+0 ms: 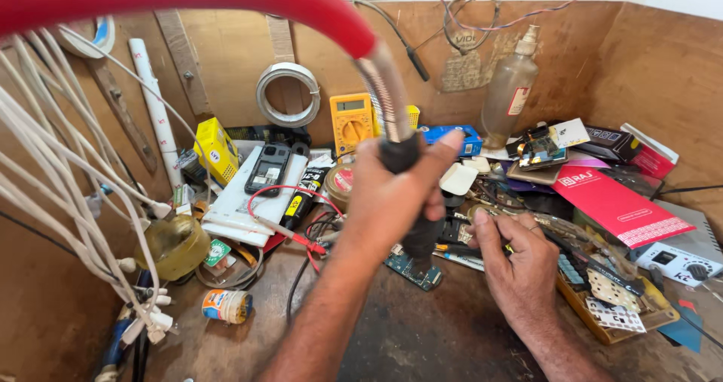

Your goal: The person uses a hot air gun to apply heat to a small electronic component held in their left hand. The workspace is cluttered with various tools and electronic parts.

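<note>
Amber jar capped; L hand gripping nozzle, R hand pinching tweezers.

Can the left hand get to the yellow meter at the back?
Probably not right now. The left hand is wrapped around the black handle of the hose tool, so it is busy. The yellow meter stands behind it by the back wall, with nothing else blocking the way.
</note>
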